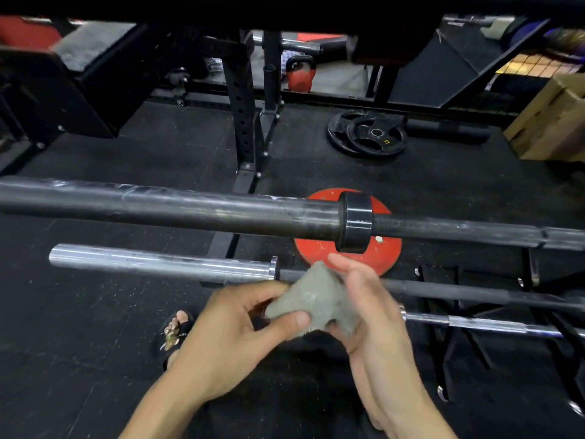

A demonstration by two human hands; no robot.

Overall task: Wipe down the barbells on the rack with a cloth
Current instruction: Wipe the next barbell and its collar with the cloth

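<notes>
A grey cloth [313, 297] is bunched between both hands in front of the rack. My left hand [240, 331] pinches its lower edge with thumb and fingers. My right hand [370, 315] cups the cloth from the right, fingers curled around it. A thick black barbell [177, 209] with a black collar runs across the view, above the hands. Below it lies a barbell with a chrome sleeve [152, 263], its dark shaft passing behind the cloth. A third, thinner chrome barbell [481, 323] sticks out at the right, lower down.
A red weight plate [323, 258] lies on the black rubber floor under the bars. Black plates [368, 134], a red kettlebell [300, 76] and black rack uprights [242, 122] stand farther back. A cardboard box [550, 122] sits at right. A sandalled foot [177, 334] is at lower left.
</notes>
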